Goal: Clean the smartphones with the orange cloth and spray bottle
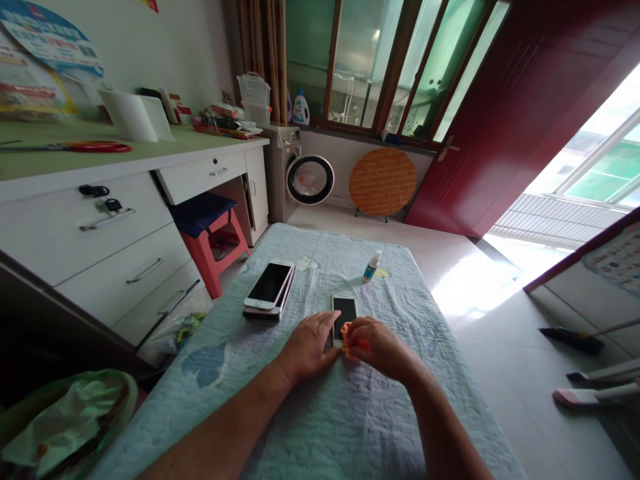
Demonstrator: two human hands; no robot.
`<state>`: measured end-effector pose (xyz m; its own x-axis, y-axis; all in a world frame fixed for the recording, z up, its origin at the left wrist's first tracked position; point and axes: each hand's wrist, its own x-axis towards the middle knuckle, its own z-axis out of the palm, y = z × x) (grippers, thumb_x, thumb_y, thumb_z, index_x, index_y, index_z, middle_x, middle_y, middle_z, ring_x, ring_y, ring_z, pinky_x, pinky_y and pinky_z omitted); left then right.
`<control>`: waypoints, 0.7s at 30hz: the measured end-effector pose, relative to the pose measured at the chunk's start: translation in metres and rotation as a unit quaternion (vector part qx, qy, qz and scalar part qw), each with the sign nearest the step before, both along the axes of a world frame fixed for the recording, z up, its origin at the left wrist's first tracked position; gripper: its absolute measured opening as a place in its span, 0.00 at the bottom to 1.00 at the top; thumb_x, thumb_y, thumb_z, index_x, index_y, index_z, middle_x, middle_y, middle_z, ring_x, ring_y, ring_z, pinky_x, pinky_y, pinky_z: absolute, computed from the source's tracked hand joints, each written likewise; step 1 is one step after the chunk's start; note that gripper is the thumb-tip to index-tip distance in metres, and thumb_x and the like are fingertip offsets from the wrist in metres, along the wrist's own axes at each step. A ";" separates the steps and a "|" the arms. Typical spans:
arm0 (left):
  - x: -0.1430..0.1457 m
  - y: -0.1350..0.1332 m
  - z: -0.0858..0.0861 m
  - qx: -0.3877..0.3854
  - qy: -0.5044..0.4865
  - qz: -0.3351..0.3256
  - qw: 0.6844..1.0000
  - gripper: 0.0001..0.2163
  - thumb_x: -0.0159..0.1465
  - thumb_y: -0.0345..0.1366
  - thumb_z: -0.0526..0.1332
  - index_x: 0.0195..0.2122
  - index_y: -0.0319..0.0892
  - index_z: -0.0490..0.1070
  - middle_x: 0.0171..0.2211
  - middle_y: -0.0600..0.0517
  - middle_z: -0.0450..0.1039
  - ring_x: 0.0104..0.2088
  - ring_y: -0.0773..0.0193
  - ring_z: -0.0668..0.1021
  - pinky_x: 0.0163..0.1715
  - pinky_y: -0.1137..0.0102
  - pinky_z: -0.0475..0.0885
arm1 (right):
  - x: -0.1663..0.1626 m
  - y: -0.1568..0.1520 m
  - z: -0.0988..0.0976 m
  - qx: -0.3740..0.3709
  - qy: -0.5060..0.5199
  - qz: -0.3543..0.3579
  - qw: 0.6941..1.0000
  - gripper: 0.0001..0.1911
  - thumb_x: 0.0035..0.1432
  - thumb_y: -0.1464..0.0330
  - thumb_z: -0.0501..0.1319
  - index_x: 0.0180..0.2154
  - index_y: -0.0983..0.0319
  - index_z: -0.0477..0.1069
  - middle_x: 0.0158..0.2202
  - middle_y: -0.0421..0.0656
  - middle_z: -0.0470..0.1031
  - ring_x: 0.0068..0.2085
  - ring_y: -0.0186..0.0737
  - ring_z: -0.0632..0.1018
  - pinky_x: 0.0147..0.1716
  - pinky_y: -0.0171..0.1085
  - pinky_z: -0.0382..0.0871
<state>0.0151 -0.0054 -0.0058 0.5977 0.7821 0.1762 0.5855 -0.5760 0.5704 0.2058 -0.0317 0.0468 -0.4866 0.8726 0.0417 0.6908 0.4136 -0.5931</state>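
— Starting at the bottom of the frame, what comes nearest?
— Two bare forearms, reaching up to the centre. The right hand has its fingers curled around a bunched orange cloth, pressed small, I'd guess, to suit a narrow surface.
— Which surface?
— A slim white phone with a dark screen, lying face up at the centre of the frame. The cloth sits at its lower right.
— And the left hand?
— Palm down, fingers stretched and close together, thumb set apart, at the phone's left edge. It grips nothing that I can see; probably it's there to stop the phone sliding.
— On what?
— A pale blue quilted cover, soft enough, I'd think, to spare the glass.
— Beyond that?
— Left of centre, a neat stack of phones, a white one on top, apart from the fingers and likely piled to save room. Right of centre, a small white spray bottle with a blue label stands upright, presumably placed within easy reach.
— Farthest off?
— At upper centre, a round wooden tabletop leans upright against the wall, seemingly folded out of the way.
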 end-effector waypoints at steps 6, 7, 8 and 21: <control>-0.003 0.004 0.005 -0.020 0.003 -0.010 1.000 0.24 0.55 0.30 0.61 0.55 0.38 0.70 0.61 0.42 0.65 0.61 0.54 0.68 0.62 0.60 0.60 | 0.000 -0.001 -0.007 -0.004 -0.061 -0.064 0.996 0.04 0.51 0.75 0.64 0.28 0.61 0.72 0.34 0.39 0.71 0.38 0.35 0.71 0.40 0.33 0.63; -0.003 0.006 0.004 -0.026 -0.004 -0.010 1.000 0.22 0.57 0.29 0.59 0.54 0.39 0.71 0.60 0.44 0.66 0.60 0.56 0.68 0.62 0.61 0.61 | -0.001 -0.001 -0.009 0.004 -0.069 -0.070 0.995 0.04 0.51 0.75 0.64 0.29 0.61 0.71 0.34 0.40 0.70 0.38 0.36 0.70 0.40 0.33 0.63; -0.003 0.007 0.004 -0.032 -0.011 -0.010 0.999 0.21 0.58 0.28 0.57 0.54 0.39 0.72 0.60 0.45 0.67 0.60 0.58 0.69 0.62 0.62 0.61 | -0.003 -0.002 -0.011 0.014 -0.078 -0.073 0.994 0.04 0.51 0.75 0.64 0.29 0.61 0.70 0.34 0.40 0.70 0.38 0.36 0.70 0.40 0.34 0.63; -0.003 0.010 -0.001 -0.069 -0.088 -0.003 0.994 0.17 0.61 0.29 0.57 0.52 0.41 0.73 0.57 0.46 0.70 0.58 0.58 0.71 0.62 0.63 0.61 | -0.034 -0.002 -0.024 0.089 -0.129 -0.062 0.986 0.11 0.56 0.72 0.60 0.42 0.60 0.69 0.39 0.43 0.71 0.41 0.40 0.69 0.43 0.37 0.61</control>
